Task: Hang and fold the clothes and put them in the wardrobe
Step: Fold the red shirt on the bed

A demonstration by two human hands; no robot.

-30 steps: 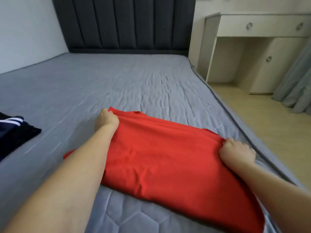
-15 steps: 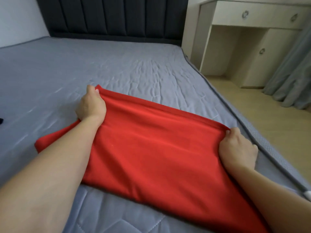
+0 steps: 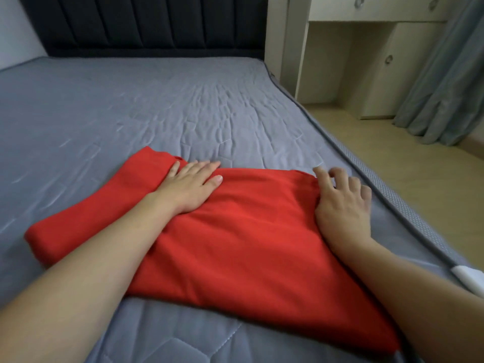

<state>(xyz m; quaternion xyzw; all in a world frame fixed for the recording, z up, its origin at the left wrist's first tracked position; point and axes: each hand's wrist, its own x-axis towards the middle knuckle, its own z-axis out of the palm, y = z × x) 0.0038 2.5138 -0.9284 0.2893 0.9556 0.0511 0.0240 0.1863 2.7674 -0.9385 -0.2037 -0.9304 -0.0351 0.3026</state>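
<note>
- Head view: your left hand (image 3: 192, 186) now lies flat on the red garment (image 3: 235, 239), with straight fingers pressing near its far edge. Half a second ago this hand was curled around that edge, so the grip is released.
- Your right hand (image 3: 343, 205) is also opened. Its fingers are loosely spread at the right far corner of the garment, the palm resting on the cloth, and it holds nothing. Before, it pinched this corner.
- The red garment lies folded on the grey mattress (image 3: 183, 100), near its right border. In the earlier frames you carried its edge forward; now the fold is laid down and the cloth is at rest.
- I judge this as the end of one fold: you are smoothing, not pulling. The piece looks still rather wide, so probably one more fold is needed before it goes to the wardrobe, which is not in view.
- The camera has turned a little right: the dark garment seen one second ago at the left is out of view, and the cream cabinet (image 3: 366, 61) and the curtain (image 3: 445, 87) appear larger.
</note>
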